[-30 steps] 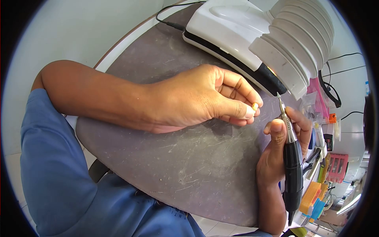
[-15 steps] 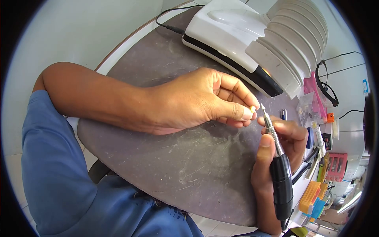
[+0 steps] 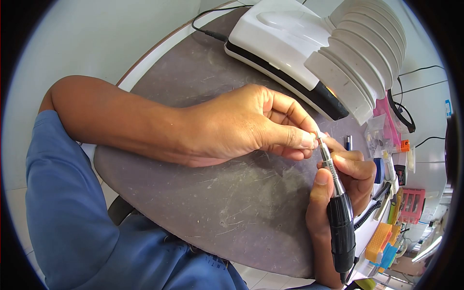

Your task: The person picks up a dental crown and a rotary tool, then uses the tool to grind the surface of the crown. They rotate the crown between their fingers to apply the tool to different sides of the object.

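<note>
A small pale yellowish piece is pinched between the thumb and fingers of my left hand, and is mostly hidden by the fingertips. My right hand grips a rotary handpiece with a black body and a silver front end. The handpiece points up and to the left, and its tip is at the small piece; whether they touch is hard to tell. The fingers of both hands are close together above the grey table surface.
Beyond my hands stands a white machine with a ribbed white hose. To the right are dark-rimmed glasses, clear and pink plastic bags, pens, an orange block, a blue item and a pink rack.
The handpiece in my right hand has moved slightly left, bringing its tip to the small piece. My right fingers are now closer to my left fingertips. My left hand has hardly moved.
</note>
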Demonstrator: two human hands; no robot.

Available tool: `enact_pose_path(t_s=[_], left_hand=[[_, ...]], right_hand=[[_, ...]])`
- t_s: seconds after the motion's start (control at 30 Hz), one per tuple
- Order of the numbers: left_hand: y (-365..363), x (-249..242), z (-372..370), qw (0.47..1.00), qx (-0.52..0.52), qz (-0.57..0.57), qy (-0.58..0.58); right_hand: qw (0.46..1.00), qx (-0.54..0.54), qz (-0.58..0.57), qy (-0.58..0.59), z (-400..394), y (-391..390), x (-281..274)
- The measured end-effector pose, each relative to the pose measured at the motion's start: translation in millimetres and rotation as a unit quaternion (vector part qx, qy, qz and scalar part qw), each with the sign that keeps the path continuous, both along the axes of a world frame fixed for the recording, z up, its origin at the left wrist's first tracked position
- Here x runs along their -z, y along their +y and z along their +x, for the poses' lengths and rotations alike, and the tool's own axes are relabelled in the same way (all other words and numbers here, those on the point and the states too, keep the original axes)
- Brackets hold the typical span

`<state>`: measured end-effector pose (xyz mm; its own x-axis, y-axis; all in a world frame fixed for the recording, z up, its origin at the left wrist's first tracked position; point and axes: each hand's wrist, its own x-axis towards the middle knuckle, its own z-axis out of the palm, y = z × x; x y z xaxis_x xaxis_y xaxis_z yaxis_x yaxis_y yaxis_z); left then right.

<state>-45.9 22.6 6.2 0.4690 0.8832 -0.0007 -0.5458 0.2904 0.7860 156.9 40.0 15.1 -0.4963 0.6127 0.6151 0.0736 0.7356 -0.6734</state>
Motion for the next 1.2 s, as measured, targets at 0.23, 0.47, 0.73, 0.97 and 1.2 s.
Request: enact_pose_path(t_s=[0.23, 0.47, 0.73, 0.97, 1.2], left_hand=[[-1.0, -2.0, 0.5, 1.0, -0.002, -0.005, 0.013], [-0.9, -1.9, -0.8, 1.0, 0.005, -0.001, 0.011], [-0.9, -3.8, 0.0, 1.0, 0.002, -0.013, 0.012], [-0.8, -4.2, -0.6, 1.0, 0.003, -0.009, 0.021], [-1.1, -5.8, -0.9, 0.999, 0.001, -0.015, 0.032]], right_hand=[[1.0, -0.001, 0.011, -0.01, -0.1, 0.8, -0.3], [1.0, -0.013, 0.005, -0.022, 1.2, -1.4, -3.7], [1.0, -0.02, -0.002, -0.015, 1.3, -1.5, -1.7], [1.0, -0.005, -0.003, -0.003, 0.3, -2.5, -0.7], [1.0, 0.005, -0.023, 0.007, 0.1, -3.9, -0.7]])
